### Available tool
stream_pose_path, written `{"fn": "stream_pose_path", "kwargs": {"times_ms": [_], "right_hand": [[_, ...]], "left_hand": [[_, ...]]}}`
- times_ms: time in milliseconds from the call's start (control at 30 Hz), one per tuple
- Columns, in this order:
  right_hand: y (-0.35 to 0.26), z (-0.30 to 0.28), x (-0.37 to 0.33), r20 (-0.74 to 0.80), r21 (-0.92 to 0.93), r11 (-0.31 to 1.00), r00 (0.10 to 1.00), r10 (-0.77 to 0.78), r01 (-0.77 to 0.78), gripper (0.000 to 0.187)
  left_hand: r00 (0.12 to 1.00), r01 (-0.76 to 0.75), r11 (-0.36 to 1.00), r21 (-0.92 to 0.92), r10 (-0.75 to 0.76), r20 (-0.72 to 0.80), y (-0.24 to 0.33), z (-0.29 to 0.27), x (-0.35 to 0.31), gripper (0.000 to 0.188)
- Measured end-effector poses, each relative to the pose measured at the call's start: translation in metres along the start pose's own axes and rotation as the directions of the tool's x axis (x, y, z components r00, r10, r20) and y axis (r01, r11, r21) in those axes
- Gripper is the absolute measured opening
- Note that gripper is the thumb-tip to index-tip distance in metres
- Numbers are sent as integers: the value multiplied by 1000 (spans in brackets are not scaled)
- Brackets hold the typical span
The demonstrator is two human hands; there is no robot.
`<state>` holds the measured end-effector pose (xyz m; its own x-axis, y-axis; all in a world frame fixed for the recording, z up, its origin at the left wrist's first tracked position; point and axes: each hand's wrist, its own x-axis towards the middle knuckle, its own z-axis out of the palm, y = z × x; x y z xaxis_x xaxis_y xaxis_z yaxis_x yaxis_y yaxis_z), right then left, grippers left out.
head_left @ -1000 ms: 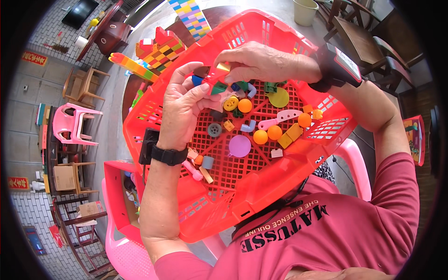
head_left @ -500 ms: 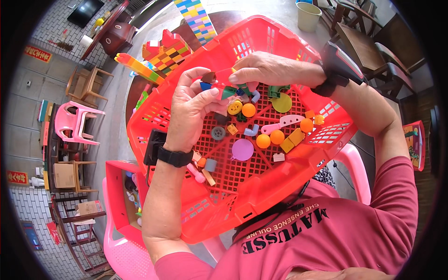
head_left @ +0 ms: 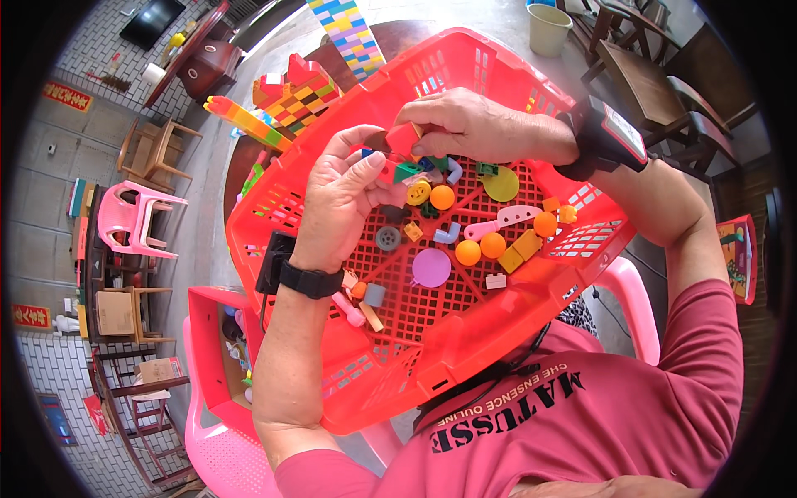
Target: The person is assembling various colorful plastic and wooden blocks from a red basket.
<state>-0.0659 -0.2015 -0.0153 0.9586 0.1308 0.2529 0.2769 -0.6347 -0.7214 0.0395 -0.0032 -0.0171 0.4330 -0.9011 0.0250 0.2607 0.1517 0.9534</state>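
A large red plastic basket [head_left: 465,336] with a latticed floor stands in front of me, and both my hands are over its far half. My right hand [head_left: 469,124] pinches a red toy block [head_left: 403,139] between thumb and fingers. Close beside it, my left hand [head_left: 336,187] is closed with thumb and fingers around small toy pieces, of which a bit of blue and dark brown shows; their kind is mostly hidden. Just below the hands lie a green piece [head_left: 407,172], a yellow round piece [head_left: 418,193] and an orange ball [head_left: 442,197].
Inside the basket lie a purple disc [head_left: 432,266], a pink-handled toy knife [head_left: 502,221], a grey wheel [head_left: 388,238] and several orange balls. Built block shapes [head_left: 300,95] stand behind it. A red box [head_left: 222,353] of toys sits on a pink chair [head_left: 217,444] at left.
The red block now shows clearly in my right hand, which has shifted slightly left and up. My left hand stays nearly in place, its blue and brown pieces less visible.
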Motion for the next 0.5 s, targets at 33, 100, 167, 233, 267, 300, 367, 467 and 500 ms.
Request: {"fn": "stream_pose_path", "kwargs": {"times_ms": [33, 100, 167, 233, 267, 300, 367, 467, 500], "right_hand": [[4, -1, 0, -22, -133, 987, 995, -95, 91, 26], [6, -1, 0, -30, -268, 947, 981, -192, 177, 25], [5, 0, 0, -48, -298, 940, 981, -188, 165, 23], [8, 4, 0, -53, -300, 939, 980, -194, 170, 24], [9, 6, -1, -60, -300, 939, 978, -198, 172, 25], [9, 7, -1, -58, -302, 937, 978, -201, 174, 25], [7, 10, -2, -107, -227, 951, 966, -237, 208, 28], [-7, 7, -4, -37, -86, 992, 995, -95, 91, 33], [-7, 6, -4, -36, -87, 992, 995, -96, 92, 33]], "left_hand": [[999, 30, 999, -32, -29, 36, 0, -2, 0, 29], [996, 58, 996, -64, -53, 73, 0, -3, 1, 29], [998, 46, 999, -14, -46, 45, -1, -3, 0, 29], [999, 28, 999, 19, -29, 31, -1, 1, 0, 29], [1000, 16, 999, 52, -16, 17, -1, 3, 0, 29], [1000, 12, 999, 52, -13, 16, -1, 4, -1, 29], [1000, -13, 999, 48, 12, 17, 0, 7, -1, 29], [1000, -27, 997, 76, 26, 16, 0, 4, -3, 28], [1000, -29, 997, 76, 27, 15, 0, 6, -3, 28]]}}
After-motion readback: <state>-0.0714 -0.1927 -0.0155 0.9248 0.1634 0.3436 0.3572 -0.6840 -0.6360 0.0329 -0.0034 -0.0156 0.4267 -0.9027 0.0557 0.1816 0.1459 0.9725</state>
